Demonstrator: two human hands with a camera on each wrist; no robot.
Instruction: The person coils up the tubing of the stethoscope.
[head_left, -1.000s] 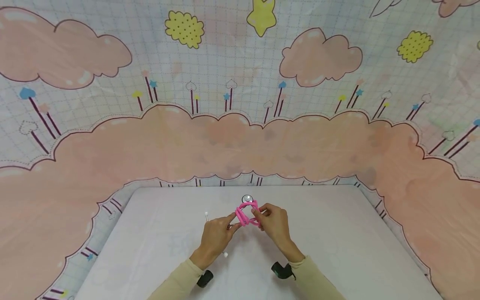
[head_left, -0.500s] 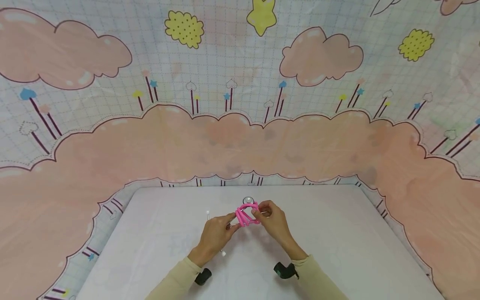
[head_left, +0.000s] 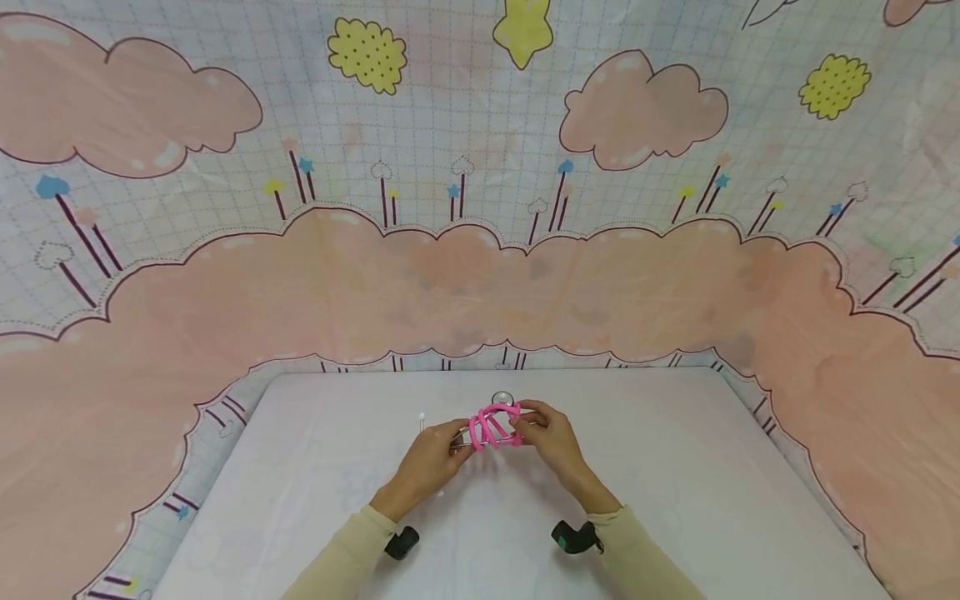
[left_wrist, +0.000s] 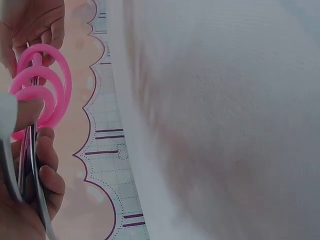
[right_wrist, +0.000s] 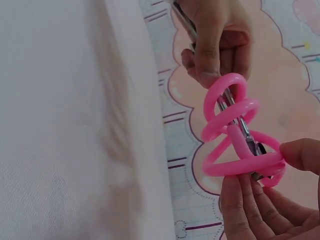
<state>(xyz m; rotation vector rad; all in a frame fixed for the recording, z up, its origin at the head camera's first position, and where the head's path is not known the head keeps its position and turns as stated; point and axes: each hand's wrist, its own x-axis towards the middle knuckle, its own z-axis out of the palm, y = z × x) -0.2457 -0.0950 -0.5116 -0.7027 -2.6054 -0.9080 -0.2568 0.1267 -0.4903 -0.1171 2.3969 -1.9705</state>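
Note:
A stethoscope with pink tubing (head_left: 491, 427) is held up over the table between both hands. Its tubing winds in several loops around the metal ear tubes (right_wrist: 242, 122). My left hand (head_left: 431, 457) grips the metal ear tubes, fingers curled round them in the left wrist view. One white ear tip (head_left: 422, 417) sticks out beyond that hand. My right hand (head_left: 553, 437) pinches the end of the coil between thumb and fingers, the fingers supporting the pink loop (right_wrist: 235, 167) from below. Just beyond the coil shows the round chest piece (head_left: 502, 398).
The white table (head_left: 675, 467) spreads out beneath both hands. A patterned cloth (head_left: 480, 292) with clouds and stars rises behind and around it. Black wrist cameras (head_left: 576, 537) hang at both sleeves.
The pink loops have shifted, with a diagonal turn showing more plainly. My left hand has tilted a little, and the nearer ear tip has gone mostly out of sight. The right hand still pinches the tubing.

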